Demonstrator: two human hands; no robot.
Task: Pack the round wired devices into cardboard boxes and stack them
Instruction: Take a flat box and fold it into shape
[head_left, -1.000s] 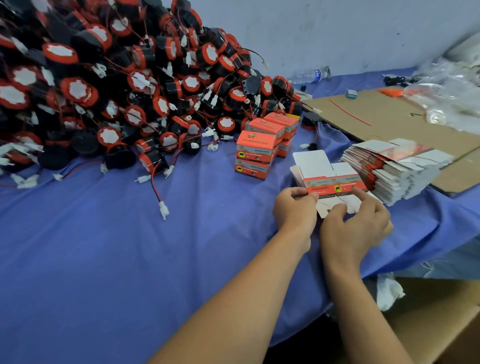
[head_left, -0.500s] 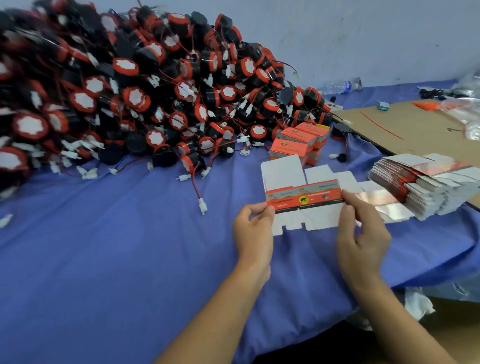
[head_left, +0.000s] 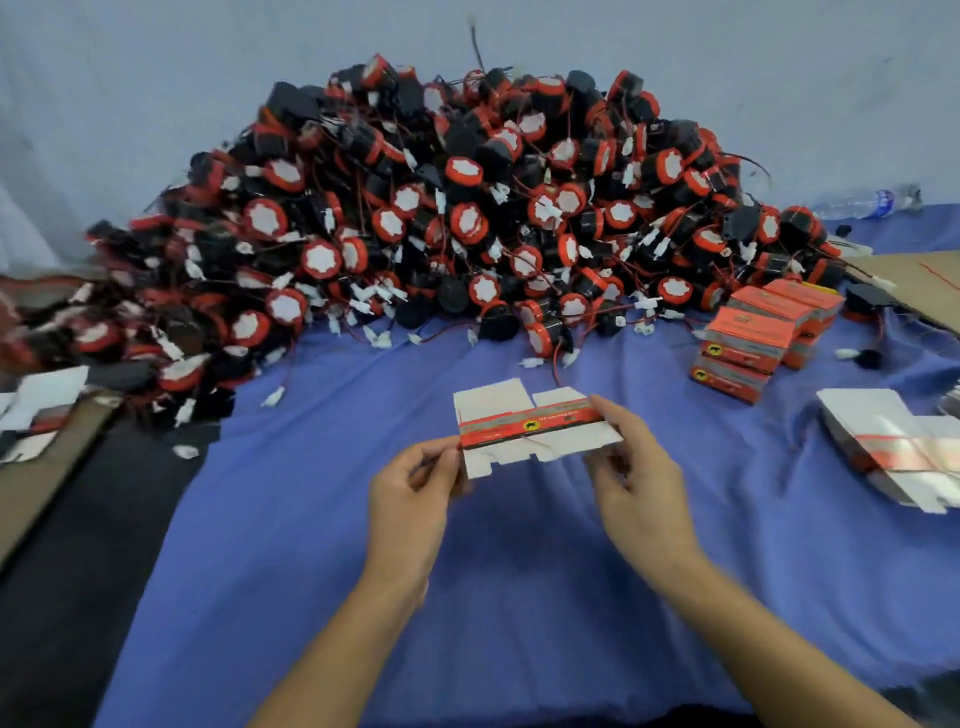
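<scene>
cardboard box: one, flat, pinched by left hand and right hand.

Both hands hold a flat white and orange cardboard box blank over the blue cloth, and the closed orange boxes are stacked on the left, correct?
Not quite: the head view shows the closed orange cardboard boxes stacked on the right. The left hand and right hand do hold the flat white and orange cardboard box blank over the blue cloth.
</scene>
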